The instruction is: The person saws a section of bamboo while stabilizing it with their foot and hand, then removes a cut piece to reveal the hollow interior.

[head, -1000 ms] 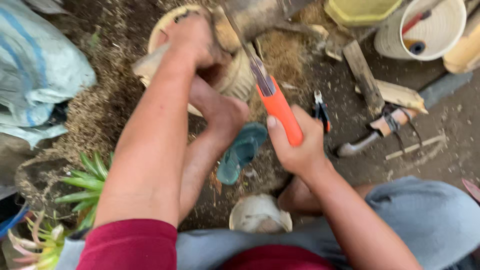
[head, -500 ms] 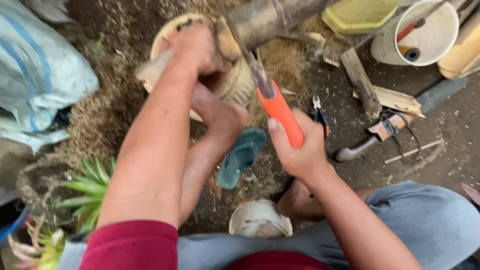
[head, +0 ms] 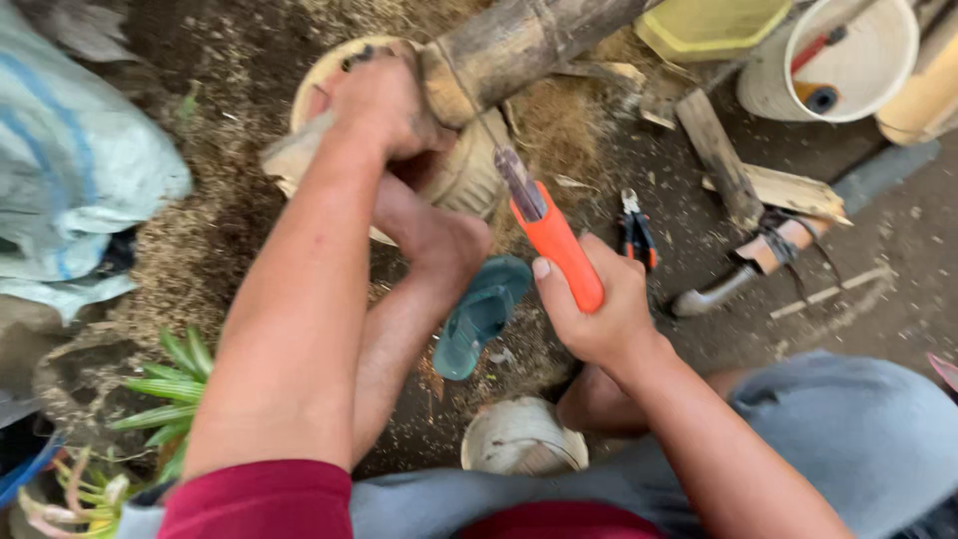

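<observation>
Left hand (head: 384, 105) clamps the bamboo pole (head: 519, 45) at far centre, right hand (head: 589, 309) grips the orange-handled saw (head: 544, 225) cutting it; a slipping blade could nick the bare foot (head: 429, 240) just beneath.

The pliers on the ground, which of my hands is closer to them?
Right. Your right hand, gripping the orange-handled saw, sits just beside the pliers. Your left hand is farther off, pressed on the bamboo pole.
</observation>
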